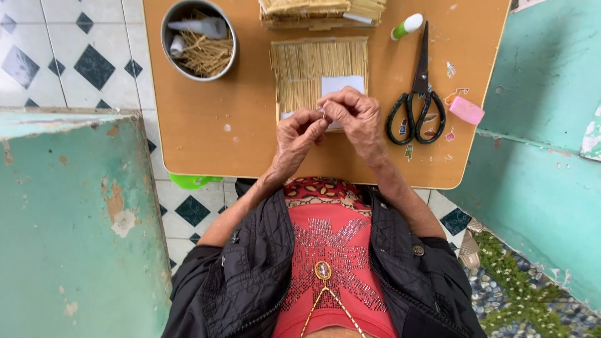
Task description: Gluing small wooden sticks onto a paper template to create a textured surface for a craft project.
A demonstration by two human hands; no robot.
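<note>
Left hand (299, 134) and right hand (352, 111) pinching one thin pale straw sliver (323, 115) together, just above flat mat of glued straw strips (319, 70); best kept taut, fingertips close.

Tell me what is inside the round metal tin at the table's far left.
The metal tin holds a loose heap of thin straw-coloured sticks with a white squeeze tube lying on top and a smaller white piece beside it. The tin's bottom is covered.

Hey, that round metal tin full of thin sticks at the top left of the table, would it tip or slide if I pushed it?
The metal tin looks wide and low, so it probably slides rather than tips. Its loose sticks look light, so it likely moves easily on the smooth table.
</note>
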